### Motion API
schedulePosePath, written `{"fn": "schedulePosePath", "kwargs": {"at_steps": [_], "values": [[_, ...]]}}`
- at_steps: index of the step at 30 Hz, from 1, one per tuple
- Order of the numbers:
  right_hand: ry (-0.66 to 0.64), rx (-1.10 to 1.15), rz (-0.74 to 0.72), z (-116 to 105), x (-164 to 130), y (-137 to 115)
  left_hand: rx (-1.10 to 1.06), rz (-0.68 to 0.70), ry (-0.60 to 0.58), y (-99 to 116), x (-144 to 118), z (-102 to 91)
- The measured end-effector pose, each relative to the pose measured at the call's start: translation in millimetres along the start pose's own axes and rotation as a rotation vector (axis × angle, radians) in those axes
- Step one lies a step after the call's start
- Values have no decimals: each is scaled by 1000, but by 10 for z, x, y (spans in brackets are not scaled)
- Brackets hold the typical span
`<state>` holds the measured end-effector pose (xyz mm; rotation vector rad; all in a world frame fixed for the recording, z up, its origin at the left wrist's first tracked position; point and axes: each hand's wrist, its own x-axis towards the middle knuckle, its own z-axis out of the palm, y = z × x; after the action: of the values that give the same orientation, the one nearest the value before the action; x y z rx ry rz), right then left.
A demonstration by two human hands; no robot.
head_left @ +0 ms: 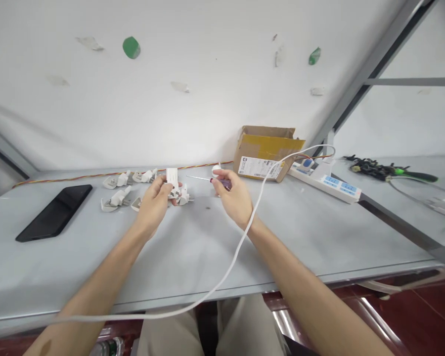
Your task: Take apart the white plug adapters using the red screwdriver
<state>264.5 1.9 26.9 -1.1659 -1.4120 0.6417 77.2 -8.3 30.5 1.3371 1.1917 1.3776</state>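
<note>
Where one scuffed white wall (215, 113) ends, one pretty plain grey table (193, 262) starts, with shiny dark red floor (430, 306) past its front edge. On it there's one open-topped cardboard box (261, 148), yellow tape and white label, back near the wall. One white power strip (341, 188) with blue-faced sockets sits just right of that, and one white cable (144, 316) swoops across in front of the right wrist. One black phone (55, 212) lies flat over on the left. Two bare hands: the left hand (154, 202) is pinching one white plug adapter (172, 175) above the table, mid-view. The right hand (237, 195) has its fingers closed round one screwdriver (226, 184), purple handle, tip just short of the adapter. I count four loose plugs (118, 198) left of the left hand, one half hidden. Also two green patches (131, 47) on the wall.
</note>
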Motion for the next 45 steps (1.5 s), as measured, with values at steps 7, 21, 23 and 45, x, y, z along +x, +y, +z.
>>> {"fn": "schedulePosePath", "kwargs": {"at_steps": [7,21,23,45], "values": [[138,147,-3,-48,6,-105,-58,-57,7,11,16,4],[59,-297,-233,-15,-33,-7,37,-105,-70,-58,-5,-10],[60,-276,-216,-11,-42,-18,41,-109,-90,-77,-2,-20],[36,516,20,28,-21,-114,-253,-376,-313,-26,-94,81]]}}
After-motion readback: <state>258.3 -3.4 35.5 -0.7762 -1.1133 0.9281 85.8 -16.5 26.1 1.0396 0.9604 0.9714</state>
